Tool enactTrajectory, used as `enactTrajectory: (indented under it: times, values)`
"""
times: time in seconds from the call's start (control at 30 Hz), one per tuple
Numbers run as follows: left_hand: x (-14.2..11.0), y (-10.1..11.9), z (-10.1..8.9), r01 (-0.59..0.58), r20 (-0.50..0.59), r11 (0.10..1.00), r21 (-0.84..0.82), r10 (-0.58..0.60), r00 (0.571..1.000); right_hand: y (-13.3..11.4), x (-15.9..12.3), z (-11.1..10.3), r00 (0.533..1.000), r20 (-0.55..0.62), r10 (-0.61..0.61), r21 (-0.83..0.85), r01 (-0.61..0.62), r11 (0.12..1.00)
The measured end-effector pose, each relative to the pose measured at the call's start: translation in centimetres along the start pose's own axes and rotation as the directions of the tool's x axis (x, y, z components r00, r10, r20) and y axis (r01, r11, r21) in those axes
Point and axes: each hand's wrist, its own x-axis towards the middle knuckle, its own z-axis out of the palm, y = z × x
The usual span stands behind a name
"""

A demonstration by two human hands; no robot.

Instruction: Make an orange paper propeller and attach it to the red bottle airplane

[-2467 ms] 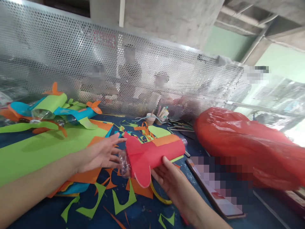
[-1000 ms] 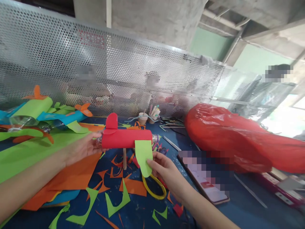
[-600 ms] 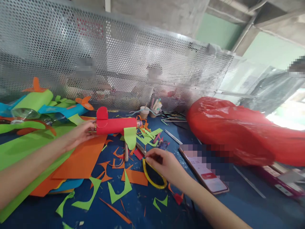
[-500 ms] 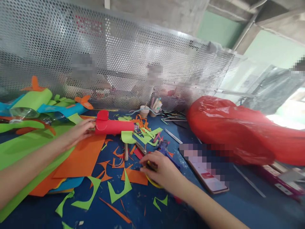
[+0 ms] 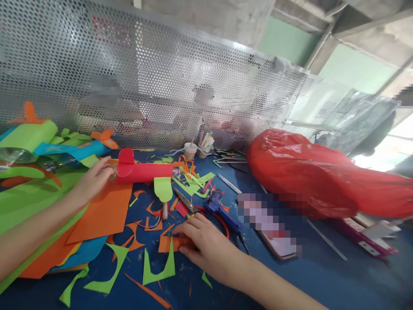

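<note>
The blue worktop [image 5: 267, 284] runs beneath it all, and that big, shiny red plastic bag [image 5: 303, 168] bulges well beyond and right of the right grip [image 5: 206, 241]. On to the main piece: a clear plastic bottle wrapped in red paper [image 5: 148, 172], lying just ahead of the left grip [image 5: 96, 177], its clear end right at those fingertips. The job in hand seems to be minding the bottle on one side and the tools on the other; light pressure should do, since a hard pinch could dent the plastic or loosen the wrap. The blue plastic glue gun [image 5: 224, 213] lies just beyond the right grip, and knuckles are best kept off its nozzle. Steel-bladed scissors [image 5: 185, 200] point away from the right fingertips, tips near the bottle's lime-green paper flap [image 5: 163, 189], so mind any nick there.

Now the pose! Left forearm reaches in low, fingers stretched forward, thumb and fingers slightly parted; whether they pinch the bottle or merely rest there, I can't tell. The right lies palm down, fingers loosely spread over an orange paper scrap [image 5: 167, 244], with the scissors' handles largely hidden, so no telling whether it has hold of anything.
</note>
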Motion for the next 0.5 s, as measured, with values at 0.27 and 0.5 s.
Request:
enactTrajectory:
  times: [0.27,0.5]
  values:
    - [-3.3,3.6,-0.4,-0.305,-0.189,0.951,0.04,0.307,0.933,-0.1,-0.4,0.0,1.0,0.006,0.006,0.066,-0.007,0.998]
    - [-12.2,5.6,3.5,-0.664,0.391,0.743,-0.081,0.637,0.664,0.8,0.1,0.9,0.996,-0.083,0.015,0.249,0.006,0.968]
